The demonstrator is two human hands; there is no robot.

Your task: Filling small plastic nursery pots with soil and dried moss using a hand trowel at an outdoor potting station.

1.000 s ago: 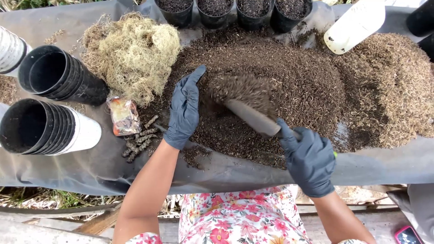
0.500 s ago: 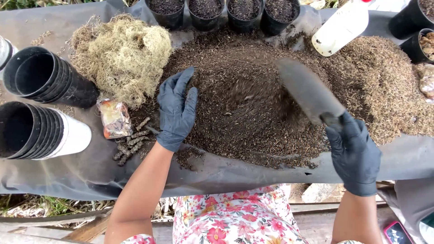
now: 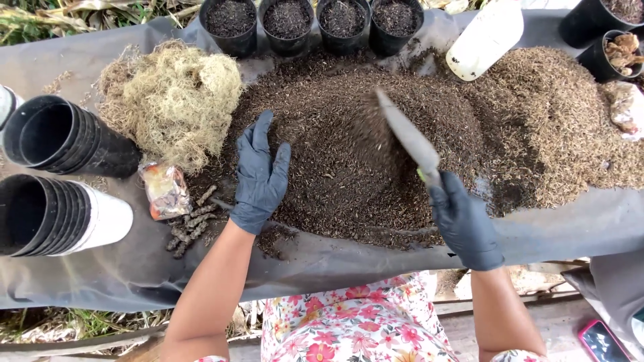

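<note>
Since half a second ago the trowel point(image 3: 408, 137) has swung left, from over the right edge of the soil point(image 3: 335, 174) to above its middle, and soil now spills off its blade. The right hand point(image 3: 464, 224) is closed around the handle, blade pointing far and left and tilted, probably so that the load slides off onto the heap; the motion blur makes the exact tilt hard to judge. The left hand point(image 3: 260, 177) lies flat on the left slope of the soil, fingers together and stretched out, apparently banking the heap so it does not spread toward the moss point(image 3: 171, 100). The soil lies between the two hands, touching the left palm and just below the blade. It sits on a grey sheet point(image 3: 100, 268) over the counter, with four filled pots point(image 3: 315, 23) along its far edge and empty stacked pots point(image 3: 57, 174) at the left.
</note>
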